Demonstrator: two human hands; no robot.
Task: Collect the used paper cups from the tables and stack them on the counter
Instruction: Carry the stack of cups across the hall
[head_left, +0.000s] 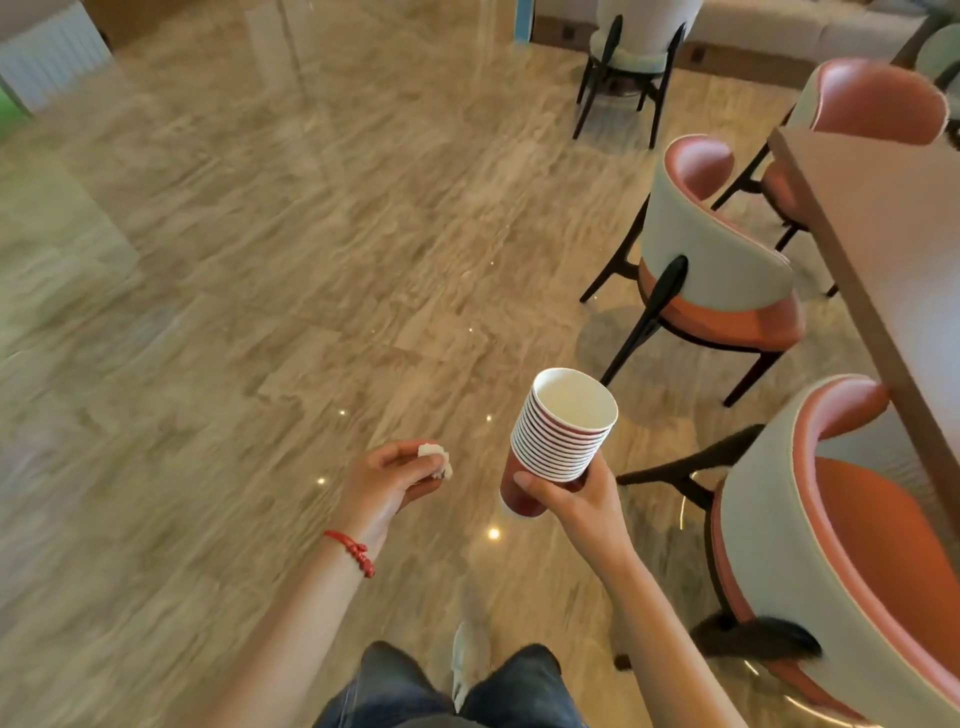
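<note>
Nearest to me, my legs in dark blue jeans (395, 686) show at the bottom edge, with one pale shoe (467, 660) between them on the floor. My left hand (387, 480), a red braided cord bracelet (353, 552) at its wrist, is curled around a small crumpled white paper wad (436, 460), pinched between thumb and fingers. My right hand (574, 493) grips a nested stack of red paper cups with white rims and white insides (558, 441); my thumb lies across the front of the lowest cup and my fingers wrap behind it. The stack is tilted, its open mouth up and toward me, held in the air above the floor and just right of my left hand.

Under both hands spreads a glossy beige stone-patterned tile floor (260, 312) with small bright light spots. To my right stand pale grey shell chairs with orange-pink seats and black legs (722, 270), the closest one by my right forearm. They are drawn up to a brown wooden worktop (883, 218) at the right edge. Farther off, a chair with a pale back (634, 47) stands by the far wall.
</note>
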